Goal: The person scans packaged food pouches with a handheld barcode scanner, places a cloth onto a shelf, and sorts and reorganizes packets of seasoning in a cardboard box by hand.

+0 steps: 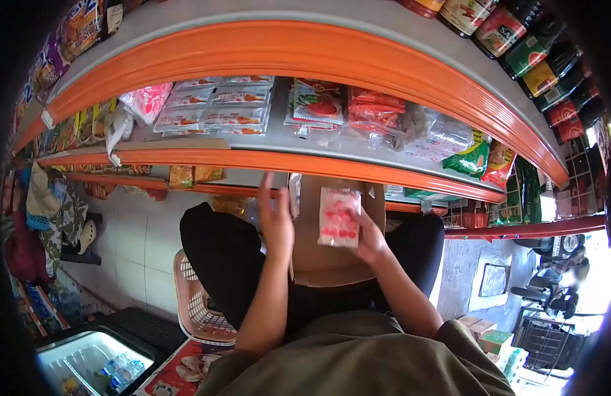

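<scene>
A flat clear packet with pink-red contents [339, 218] is in my right hand [370, 239], held upright by its right edge. Its exact kind I cannot make out. My left hand [276, 214] is raised to the left of the packet, fingers stretched out and slightly blurred, with nothing seen in it. Between my knees, behind the packet, stands a cardboard box [325, 264]; the packet hides part of its inside. The lower orange shelf edge [305, 160] runs just beyond both hands.
Above, the shelf carries silver sachets [236, 109], red packets [374, 109] and a pink-white bag [149, 102]. Sauce bottles [506, 30] line the top shelf. A plastic basket [203, 313] sits by my left leg, near a glass-topped cooler [94, 363].
</scene>
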The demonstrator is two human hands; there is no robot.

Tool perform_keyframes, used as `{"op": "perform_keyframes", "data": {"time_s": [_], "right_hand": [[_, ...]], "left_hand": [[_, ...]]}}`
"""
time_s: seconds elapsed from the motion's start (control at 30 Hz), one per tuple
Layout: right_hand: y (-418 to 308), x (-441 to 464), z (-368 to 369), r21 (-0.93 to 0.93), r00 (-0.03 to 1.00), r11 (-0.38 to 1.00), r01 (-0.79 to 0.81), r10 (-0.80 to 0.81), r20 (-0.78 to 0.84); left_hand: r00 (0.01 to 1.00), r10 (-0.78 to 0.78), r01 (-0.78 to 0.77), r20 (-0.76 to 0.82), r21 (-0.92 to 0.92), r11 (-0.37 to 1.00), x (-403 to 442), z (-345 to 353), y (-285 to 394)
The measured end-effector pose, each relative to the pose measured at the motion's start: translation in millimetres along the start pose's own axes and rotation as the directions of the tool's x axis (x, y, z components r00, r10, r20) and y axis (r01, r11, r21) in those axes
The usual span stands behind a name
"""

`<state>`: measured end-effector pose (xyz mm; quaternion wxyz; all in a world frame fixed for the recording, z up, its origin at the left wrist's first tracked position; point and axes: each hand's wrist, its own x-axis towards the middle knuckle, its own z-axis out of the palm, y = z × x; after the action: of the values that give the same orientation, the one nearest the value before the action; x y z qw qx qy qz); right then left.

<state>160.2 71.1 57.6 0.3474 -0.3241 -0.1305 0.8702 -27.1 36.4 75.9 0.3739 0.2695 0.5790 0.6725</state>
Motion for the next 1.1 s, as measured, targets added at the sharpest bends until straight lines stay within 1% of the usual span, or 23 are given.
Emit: {"op": "perform_keyframes", "data": {"time_s": [0.07,0.1,0.13,0.17,0.2,0.27,0.33,0.4,0.47,0.5,0.57,0.6,0.63,0.67,0.7,0.77,0.8,0.83,0.9,0.93,1.0,1.07,1.1], "right_hand": [[-0.6,28.3,-0.9,-0.21,0.99,0.974,0.079,-0.101,-0.097],[3.3,49.2,-9.4,-0.214,0.991,0.974,0.079,-0.1,-0.089],[8.1,70.7,-17.3,-0.443,0.971,0.88,0.172,-0.226,-0.072],[9.8,83.7,-11.4,-0.643,0.938,0.724,0.248,-0.344,-0.026],[13.0,94.7,-6.4,-0.644,0.938,0.722,0.252,-0.345,-0.021],[23.8,106.8,19.0,-0.86,0.955,0.509,0.035,-0.27,-0.121],[38.9,108.2,49.0,-0.826,0.961,0.563,-0.005,-0.226,-0.16],[44.9,110.1,56.3,-0.786,0.965,0.616,-0.054,-0.171,-0.2],[50.5,124.1,46.4,-0.829,0.966,0.559,-0.031,-0.196,-0.168],[52.3,142.7,-8.2,-0.827,0.968,0.561,-0.027,-0.193,-0.162],[88.0,212.8,-74.0,-0.642,0.984,0.754,0.138,-0.028,0.178],[60.7,162.0,-53.2,-0.635,0.981,0.759,0.144,-0.024,0.194],[46.7,126.9,-0.5,-0.773,0.998,0.632,0.055,-0.041,0.037],[35.0,94.9,58.9,-0.871,0.99,0.488,-0.054,-0.091,-0.112],[37.8,93.9,57.0,-0.869,0.992,0.494,-0.027,-0.096,-0.086],[51.7,87.3,45.0,-0.727,0.954,0.641,0.248,-0.293,0.067],[40.0,62.8,69.2,-0.735,0.96,0.663,0.141,-0.273,-0.062],[40.7,61.0,63.9,-0.727,0.96,0.67,0.151,-0.275,-0.054],[49.2,63.0,34.5,-0.82,0.878,0.495,0.288,-0.478,0.02],[60.5,76.8,11.4,-0.806,0.79,0.412,0.425,-0.603,0.109],[53.1,55.7,18.7,-0.785,0.817,0.466,0.408,-0.57,0.086],[45.1,42.3,19.0,-0.762,0.836,0.516,0.39,-0.545,0.06],[41.6,39.0,16.8,-0.738,0.847,0.547,0.396,-0.527,0.065]], "left_hand": [[0.994,-0.028,0.034,-0.104,0.058,0.998,13.1,-13.0,-14.4],[0.976,-0.178,0.171,-0.125,-0.066,0.983,18.9,-15.0,-34.4],[0.937,-0.325,0.299,-0.123,-0.19,0.935,22.8,-16.3,-43.7],[0.92,-0.39,0.382,-0.034,-0.14,0.914,16.2,-7.7,-26.0],[0.94,-0.341,0.337,-0.004,-0.148,0.93,15.9,-1.8,-45.5],[0.956,-0.292,0.292,0.025,-0.157,0.943,16.8,-0.9,-68.4],[0.924,-0.313,0.371,0.218,-0.326,0.869,19.0,-3.7,-69.0],[0.924,-0.323,0.377,0.206,-0.337,0.863,17.3,-5.1,-66.8],[0.923,-0.329,0.38,0.197,-0.341,0.86,15.3,-5.7,-59.0],[0.92,-0.327,0.387,0.218,-0.354,0.851,13.8,-4.4,-51.7],[0.92,-0.318,0.385,0.23,-0.363,0.849,10.2,1.1,-34.7],[0.925,-0.352,0.381,0.146,-0.33,0.864,8.9,3.7,-24.2],[0.925,-0.376,0.375,0.057,-0.293,0.879,10.2,1.9,-16.1],[0.971,-0.24,0.24,0.019,-0.016,0.971,16.9,-11.4,-27.6],[0.996,-0.09,0.081,0.023,0.264,0.961,29.3,-28.2,-39.1],[0.998,0.029,-0.053,0.049,0.61,0.791,49.9,-58.7,-25.5],[0.997,0.078,-0.079,0.027,0.595,0.8,63.3,-70.6,-27.1],[0.992,0.129,-0.107,0.003,0.578,0.809,78.1,-79.3,-25.6],[0.988,0.147,-0.117,0.048,0.853,0.509,110.8,-94.6,-20.4],[0.994,0.093,-0.095,0.057,0.874,0.477,113.6,-89.8,-6.2],[0.996,0.057,-0.09,0.072,0.894,0.439,120.3,-85.1,-0.5],[0.955,0.266,-0.236,0.129,0.876,0.42,143.9,-100.0,-49.7],[0.948,0.283,-0.256,0.145,0.875,0.411,158.0,-103.2,-70.2]]}}
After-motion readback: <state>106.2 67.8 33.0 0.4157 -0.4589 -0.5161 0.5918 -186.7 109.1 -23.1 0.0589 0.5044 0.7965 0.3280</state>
